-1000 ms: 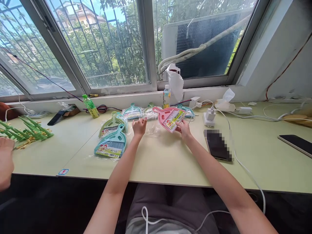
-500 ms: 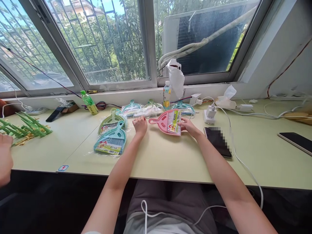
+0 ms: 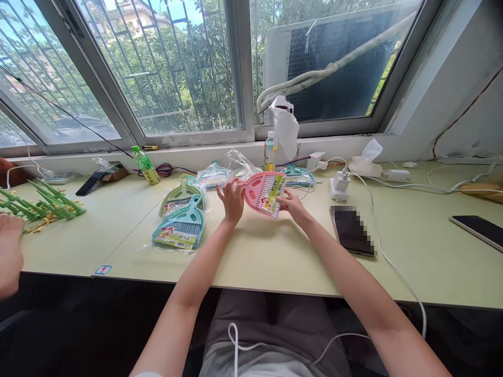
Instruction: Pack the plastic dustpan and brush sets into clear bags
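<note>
A pink dustpan with a white-bristled brush and a printed label (image 3: 265, 193) is held up over the table, tilted, its handle end to the left. My right hand (image 3: 294, 207) grips its lower right edge near the label. At the handle end, my left hand (image 3: 232, 200) has its thumb and fingers closed, covering most of the handle. Just behind the dustpan lies a crumpled clear plastic bag (image 3: 244, 163). Left of my left hand, a blue dustpan set (image 3: 179, 230) in clear wrapping overlaps a green dustpan set (image 3: 176, 193).
Along the sill stand a green-capped bottle (image 3: 145, 166), a clear bottle (image 3: 270, 152) and more wrapped blue sets (image 3: 214, 174). A tablet (image 3: 349, 230), a charger (image 3: 339, 184) and a white cable lie to the right. Another person's hand (image 3: 10, 254) is at far left beside green stems (image 3: 55, 201).
My left hand has moved up and right from beside the dustpan to its handle. The dustpan has shifted slightly left and tilted. The clear bag behind now stands up more.
</note>
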